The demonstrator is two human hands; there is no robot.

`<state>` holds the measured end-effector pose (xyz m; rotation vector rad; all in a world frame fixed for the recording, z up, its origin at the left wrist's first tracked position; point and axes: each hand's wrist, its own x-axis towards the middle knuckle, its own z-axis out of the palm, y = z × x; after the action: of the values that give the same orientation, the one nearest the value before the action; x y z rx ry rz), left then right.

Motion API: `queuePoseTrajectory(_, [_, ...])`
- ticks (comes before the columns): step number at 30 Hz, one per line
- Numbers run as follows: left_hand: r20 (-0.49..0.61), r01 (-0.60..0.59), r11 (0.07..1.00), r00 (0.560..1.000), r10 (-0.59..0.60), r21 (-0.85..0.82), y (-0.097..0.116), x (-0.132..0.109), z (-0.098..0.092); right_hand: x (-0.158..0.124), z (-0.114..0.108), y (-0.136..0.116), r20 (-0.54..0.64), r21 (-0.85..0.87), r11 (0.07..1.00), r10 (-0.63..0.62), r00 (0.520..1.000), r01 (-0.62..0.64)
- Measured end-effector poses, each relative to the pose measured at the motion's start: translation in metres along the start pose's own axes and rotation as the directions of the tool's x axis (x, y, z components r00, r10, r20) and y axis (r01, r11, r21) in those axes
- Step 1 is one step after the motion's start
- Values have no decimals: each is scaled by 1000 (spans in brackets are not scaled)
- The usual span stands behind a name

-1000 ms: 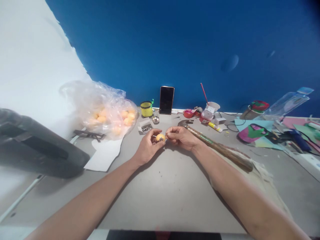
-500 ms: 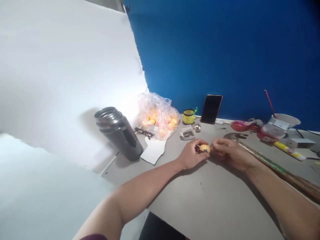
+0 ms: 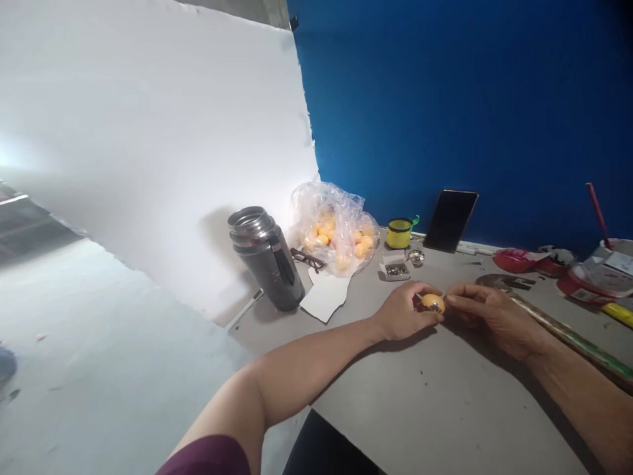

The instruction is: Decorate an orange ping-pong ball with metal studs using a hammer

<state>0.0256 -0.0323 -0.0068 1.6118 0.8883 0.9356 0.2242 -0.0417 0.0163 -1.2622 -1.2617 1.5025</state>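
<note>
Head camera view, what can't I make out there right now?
All in the head view:
Orange ball: partly covered by the left hand.
Right hand: anything between its fingertips is too small to tell.
Hammer handle: its end, cut off by the right edge.
Metal bits in the white box: too small to identify.

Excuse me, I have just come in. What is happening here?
A person's left hand holds a small orange ball with shiny bits over the table. The right hand is close beside it, but whether it pinches something is too small to tell. Farther back is an open box of metal pieces; a hammer lies beyond the right forearm.
</note>
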Motion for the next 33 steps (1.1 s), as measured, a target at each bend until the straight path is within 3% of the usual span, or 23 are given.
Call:
queuePoseTrajectory(11, [-9,-18,999,1000,19,46,8,1,-3,3,0,-1,-49,102,991,-77,996,82])
queuePoseTrajectory(19, [-11,-6,996,1000,7,91,10,3,-4,5,-1,-1,-61,31,994,-102,993,104])
queuePoseTrajectory(27, [-53,35,997,998,-32,63,9,3,-5,4,-2,1,16,93,990,-104,995,102])
queuePoseTrajectory(33, [-49,2,997,999,2,75,12,3,-5,2,-1,-3,39,106,988,-117,992,112])
